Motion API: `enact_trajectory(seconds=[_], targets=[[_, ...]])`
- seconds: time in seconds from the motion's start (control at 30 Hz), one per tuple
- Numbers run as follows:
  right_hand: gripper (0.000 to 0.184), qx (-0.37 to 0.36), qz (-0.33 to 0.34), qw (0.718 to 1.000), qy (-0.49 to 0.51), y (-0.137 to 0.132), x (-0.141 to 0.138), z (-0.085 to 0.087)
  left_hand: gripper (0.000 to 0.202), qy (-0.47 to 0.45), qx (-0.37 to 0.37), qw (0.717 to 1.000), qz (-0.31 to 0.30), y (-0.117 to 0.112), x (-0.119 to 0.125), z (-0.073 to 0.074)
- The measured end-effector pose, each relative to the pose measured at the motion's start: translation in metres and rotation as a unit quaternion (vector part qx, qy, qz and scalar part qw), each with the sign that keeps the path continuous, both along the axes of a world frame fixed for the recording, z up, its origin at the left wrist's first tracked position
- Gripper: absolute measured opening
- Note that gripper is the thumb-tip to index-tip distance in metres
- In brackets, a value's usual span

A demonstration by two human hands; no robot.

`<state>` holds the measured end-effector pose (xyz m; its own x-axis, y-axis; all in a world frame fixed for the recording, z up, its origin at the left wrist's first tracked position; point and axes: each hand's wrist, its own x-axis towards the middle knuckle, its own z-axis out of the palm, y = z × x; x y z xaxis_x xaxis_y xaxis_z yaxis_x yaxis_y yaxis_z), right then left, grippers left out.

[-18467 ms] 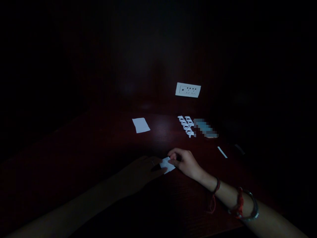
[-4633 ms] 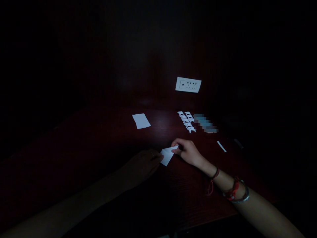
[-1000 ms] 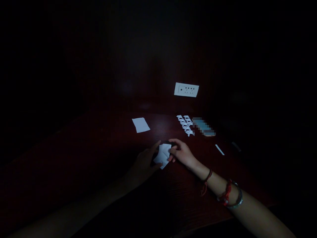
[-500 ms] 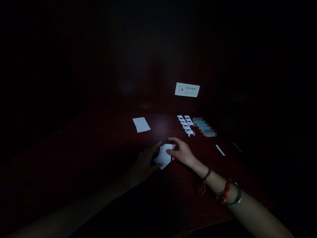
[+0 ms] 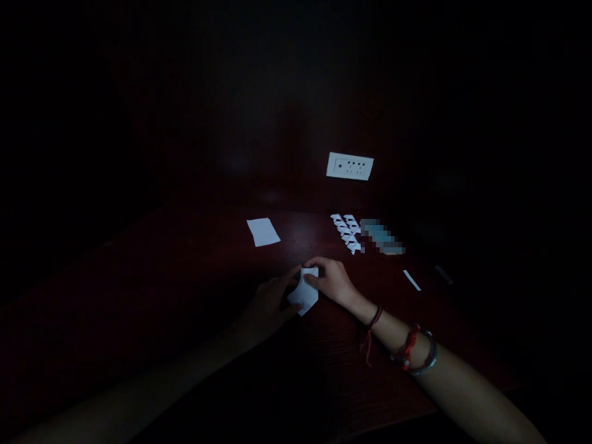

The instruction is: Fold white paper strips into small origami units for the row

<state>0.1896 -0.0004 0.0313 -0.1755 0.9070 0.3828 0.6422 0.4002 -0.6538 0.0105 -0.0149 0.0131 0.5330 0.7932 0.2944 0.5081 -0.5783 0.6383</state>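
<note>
The scene is very dark. A small white folded paper [image 5: 304, 293] sits between my two hands on the dark red table [image 5: 194, 290]. My right hand [image 5: 332, 280] pinches its upper edge, fingers curled over it. From the left, my left hand [image 5: 268, 305], deep in shadow, holds the paper's left side with thumb and fingers. Red strings and a metal bangle circle my right wrist.
A flat white paper sheet [image 5: 263, 232] lies farther back on the table. Several small folded white pieces [image 5: 346, 229] are grouped at the back right beside a blurred bluish object [image 5: 382, 237]. A narrow white strip [image 5: 411, 280] lies to the right. A white wall socket [image 5: 349, 166] is behind.
My right hand has moved left and folded over the top of the paper, which now looks narrower and more bunched between both hands.
</note>
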Motion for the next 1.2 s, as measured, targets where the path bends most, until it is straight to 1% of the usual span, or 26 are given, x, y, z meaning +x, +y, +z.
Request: enact_trajectory(seconds=[0.07,0.1,0.17,0.23,0.33,0.43,0.63,0.73,0.93,1.03,1.2], targets=[[0.018,-0.015,-0.02,1.0,0.015,0.001,0.0,-0.002,0.064,-0.001,0.003,1.0,0.013,-0.001,0.0,0.0],[0.019,-0.034,-0.028,0.999,0.028,0.001,0.0,-0.003,0.064,-0.004,0.006,1.0,0.019,0.0,0.0,-0.001],[0.024,-0.096,-0.032,0.992,0.075,-0.001,0.0,-0.004,0.066,-0.013,0.008,1.0,0.025,0.002,-0.001,-0.003],[0.029,-0.163,-0.019,0.976,0.142,-0.003,0.0,-0.006,0.068,-0.021,0.004,0.999,0.028,0.005,-0.002,-0.006],[0.034,-0.209,-0.002,0.956,0.206,-0.008,-0.002,-0.005,0.069,-0.023,0.003,0.999,0.025,0.008,-0.003,-0.009],[0.037,-0.209,0.004,0.959,0.193,-0.012,-0.003,-0.002,0.067,-0.019,0.013,1.0,0.01,0.008,-0.003,-0.007],[0.038,-0.164,0.0,0.978,0.126,-0.017,-0.005,0.005,0.064,-0.006,0.048,0.999,0.011,0.008,-0.003,-0.004],[0.039,-0.144,-0.006,0.984,0.107,-0.018,-0.005,0.005,0.065,-0.016,0.041,0.999,0.004,0.008,-0.002,-0.004],[0.04,-0.139,-0.017,0.984,0.112,-0.017,-0.006,0.004,0.066,-0.017,0.021,1.0,0.007,0.007,-0.003,-0.004],[0.039,-0.139,-0.015,0.983,0.117,-0.017,-0.006,0.003,0.066,-0.011,0.025,0.999,0.017,0.006,-0.003,-0.005],[0.038,-0.142,0.008,0.982,0.124,-0.013,-0.004,0.002,0.066,-0.009,0.026,1.0,0.009,0.005,-0.002,-0.005]])
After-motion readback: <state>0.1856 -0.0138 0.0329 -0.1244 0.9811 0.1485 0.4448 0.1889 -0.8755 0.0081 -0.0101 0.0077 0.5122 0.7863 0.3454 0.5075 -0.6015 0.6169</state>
